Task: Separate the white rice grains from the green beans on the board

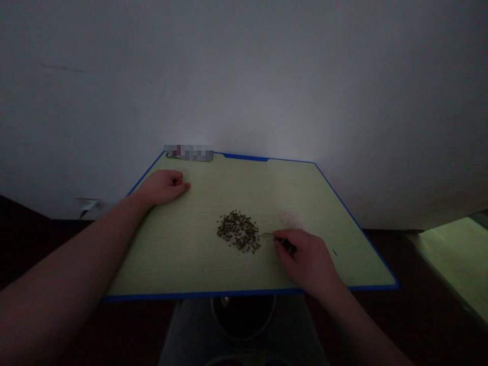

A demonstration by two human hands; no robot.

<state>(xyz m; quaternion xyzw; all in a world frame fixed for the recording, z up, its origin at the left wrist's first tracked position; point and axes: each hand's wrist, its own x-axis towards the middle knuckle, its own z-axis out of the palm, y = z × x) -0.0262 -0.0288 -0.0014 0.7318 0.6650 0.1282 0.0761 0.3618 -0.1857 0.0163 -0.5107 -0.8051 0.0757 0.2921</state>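
My left hand (164, 186) rests on the far left of the pale board (236, 188), its fingers curled in and nothing seen in them. With closed fingers, my right hand (307, 254) pinches a small thin tool (267, 235). The tool's pale, narrow tip points left; its exact kind is unclear, and most of it is hidden by the fingers. Just beyond that tip lies a loose heap of small brown beans or seeds (238, 231), with whitish grains mixed among them. A thin scatter of pale grains (292, 218) lies behind my right hand.
A blue edge (251, 293) frames the board. At its back left lies a blurred-out item (194, 153), before the wall (244, 76). A small dark sliver (334, 252) is right of my right hand. A round dark container (244, 315) shows below the front edge, by my legs.
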